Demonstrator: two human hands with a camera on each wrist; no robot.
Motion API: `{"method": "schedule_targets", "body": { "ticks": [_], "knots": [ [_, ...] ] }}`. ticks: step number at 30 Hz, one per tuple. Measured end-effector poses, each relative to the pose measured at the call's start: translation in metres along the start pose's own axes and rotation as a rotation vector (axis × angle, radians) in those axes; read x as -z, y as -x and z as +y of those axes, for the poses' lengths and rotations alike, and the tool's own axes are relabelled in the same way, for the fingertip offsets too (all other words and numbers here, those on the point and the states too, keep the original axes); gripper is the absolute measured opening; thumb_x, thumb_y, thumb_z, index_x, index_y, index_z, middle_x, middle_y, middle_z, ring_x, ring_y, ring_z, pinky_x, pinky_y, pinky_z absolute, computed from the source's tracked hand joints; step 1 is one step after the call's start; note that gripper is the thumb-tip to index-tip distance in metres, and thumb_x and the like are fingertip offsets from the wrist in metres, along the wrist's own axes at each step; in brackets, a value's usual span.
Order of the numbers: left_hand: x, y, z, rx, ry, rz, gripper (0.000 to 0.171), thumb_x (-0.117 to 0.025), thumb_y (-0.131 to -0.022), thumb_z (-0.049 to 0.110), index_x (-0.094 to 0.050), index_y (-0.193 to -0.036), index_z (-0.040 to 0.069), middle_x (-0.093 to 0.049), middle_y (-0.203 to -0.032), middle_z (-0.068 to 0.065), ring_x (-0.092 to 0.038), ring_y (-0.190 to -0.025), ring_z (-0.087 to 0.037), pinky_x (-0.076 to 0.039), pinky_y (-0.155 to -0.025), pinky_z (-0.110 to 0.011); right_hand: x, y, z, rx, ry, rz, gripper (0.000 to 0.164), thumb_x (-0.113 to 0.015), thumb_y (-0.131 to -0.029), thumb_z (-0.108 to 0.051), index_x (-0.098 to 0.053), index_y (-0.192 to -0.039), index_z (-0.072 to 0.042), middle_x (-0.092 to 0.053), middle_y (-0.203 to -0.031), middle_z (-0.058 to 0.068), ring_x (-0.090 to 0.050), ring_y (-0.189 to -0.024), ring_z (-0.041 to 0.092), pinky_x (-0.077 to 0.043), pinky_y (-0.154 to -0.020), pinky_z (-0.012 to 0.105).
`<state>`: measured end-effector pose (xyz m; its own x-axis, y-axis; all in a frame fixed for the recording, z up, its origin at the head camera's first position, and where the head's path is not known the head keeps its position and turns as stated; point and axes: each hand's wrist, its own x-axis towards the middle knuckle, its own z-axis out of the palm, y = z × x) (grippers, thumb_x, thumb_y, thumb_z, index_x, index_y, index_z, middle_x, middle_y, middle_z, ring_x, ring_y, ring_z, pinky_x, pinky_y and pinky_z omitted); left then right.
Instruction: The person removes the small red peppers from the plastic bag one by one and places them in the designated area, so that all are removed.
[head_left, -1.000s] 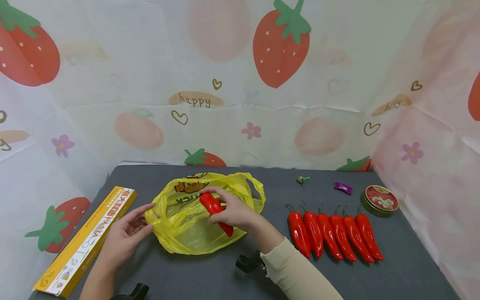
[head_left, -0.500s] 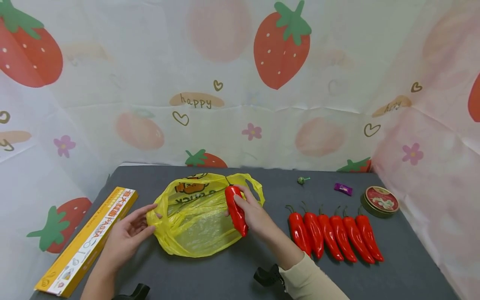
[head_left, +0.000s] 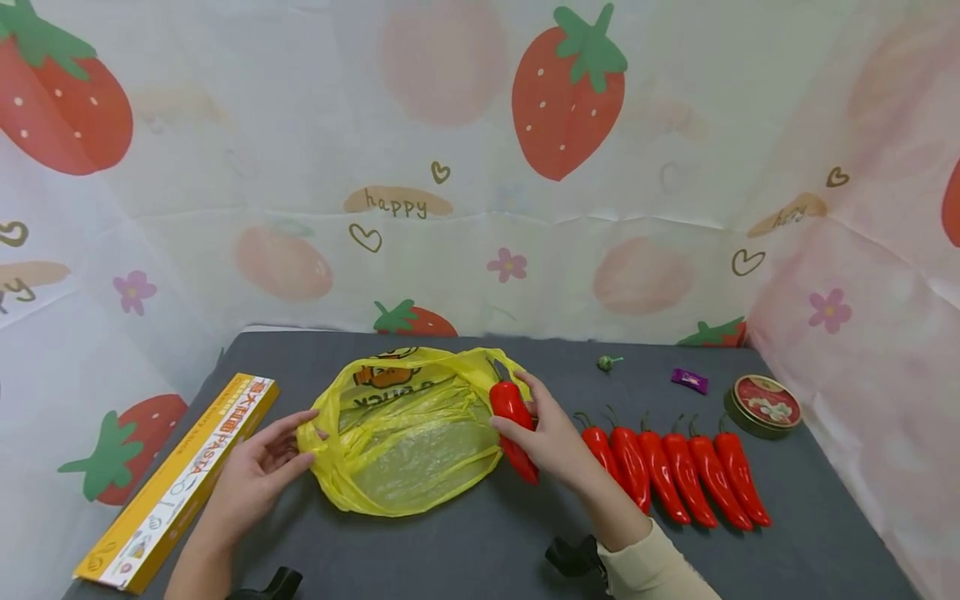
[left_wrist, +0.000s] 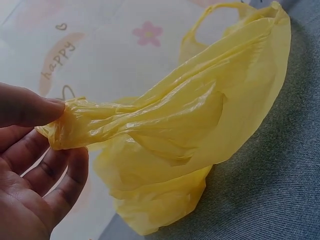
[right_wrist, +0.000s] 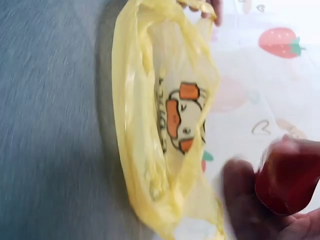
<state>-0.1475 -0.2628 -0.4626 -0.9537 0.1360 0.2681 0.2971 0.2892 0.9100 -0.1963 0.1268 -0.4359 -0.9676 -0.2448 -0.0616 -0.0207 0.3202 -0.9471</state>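
Note:
A yellow plastic bag [head_left: 420,467] lies with its mouth spread on the dark table, a printed cartoon and lettering on its far inner side. My left hand [head_left: 251,475] pinches the bag's left rim between thumb and fingers; the left wrist view shows the gathered plastic [left_wrist: 75,122] there. In my right hand [head_left: 551,433] is a glossy red chili pepper [head_left: 513,417], stem upward, at the bag's right edge. The right wrist view shows the pepper [right_wrist: 287,185] blurred, between thumb and fingers. Right of that hand lies a row of several red chili peppers [head_left: 678,475].
A yellow pasta box [head_left: 176,483] lies along the table's left side. Behind the pepper row are a small green stemmed piece [head_left: 606,363], a purple wrapped sweet [head_left: 689,381] and a round tin [head_left: 765,404]. A strawberry-print cloth [head_left: 450,267] hangs behind the table.
My right hand has carried the chili pepper from above the bag's middle rightward to its right edge, turning it more upright. The left hand keeps its hold on the rim.

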Motion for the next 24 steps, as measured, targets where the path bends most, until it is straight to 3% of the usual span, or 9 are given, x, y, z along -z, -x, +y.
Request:
{"method": "schedule_targets", "body": {
  "ticks": [3,7,13,24],
  "knots": [
    [-0.001,0.0,0.0,-0.005,-0.006,-0.003,0.046,-0.064,-0.097,0.002,-0.052,-0.141,-0.005,-0.072,-0.113,0.0,-0.066,-0.105,-0.001,-0.056,-0.083,-0.016,0.01,0.006,0.004,0.009,0.039,0.025,0.082,-0.077,-0.09,-0.034,-0.028,-0.155,-0.028,-0.069,-0.11,0.012,-0.069,-0.083,0.02,-0.06,-0.07,0.036],
    [-0.001,0.0,0.0,-0.008,-0.006,-0.005,0.045,-0.064,-0.097,0.002,-0.052,-0.141,-0.005,-0.073,-0.113,-0.003,-0.066,-0.104,-0.002,-0.056,-0.083,-0.017,0.022,0.012,0.008,0.015,0.123,0.061,0.067,-0.079,-0.088,-0.029,-0.042,-0.144,-0.031,-0.069,-0.114,0.011,-0.068,-0.087,0.022,-0.059,-0.068,0.036],
    [-0.001,0.001,0.001,0.008,-0.01,-0.004,0.045,-0.064,-0.098,0.004,-0.053,-0.141,-0.005,-0.073,-0.114,-0.002,-0.066,-0.104,-0.001,-0.056,-0.083,-0.016,0.037,0.018,0.013,-0.019,0.24,0.125,0.062,-0.083,-0.084,-0.032,-0.052,-0.136,-0.02,-0.066,-0.124,0.01,-0.063,-0.105,0.027,-0.059,-0.074,0.038],
    [-0.002,0.001,0.002,0.017,-0.025,-0.001,0.045,-0.065,-0.098,0.006,-0.053,-0.141,-0.003,-0.072,-0.114,-0.008,-0.065,-0.104,-0.001,-0.055,-0.084,-0.016,0.046,0.026,0.026,-0.068,0.423,0.206,0.057,-0.087,-0.08,-0.03,-0.057,-0.124,-0.008,-0.065,-0.115,0.01,-0.063,-0.094,0.022,-0.057,-0.068,0.035]
  ]
}}
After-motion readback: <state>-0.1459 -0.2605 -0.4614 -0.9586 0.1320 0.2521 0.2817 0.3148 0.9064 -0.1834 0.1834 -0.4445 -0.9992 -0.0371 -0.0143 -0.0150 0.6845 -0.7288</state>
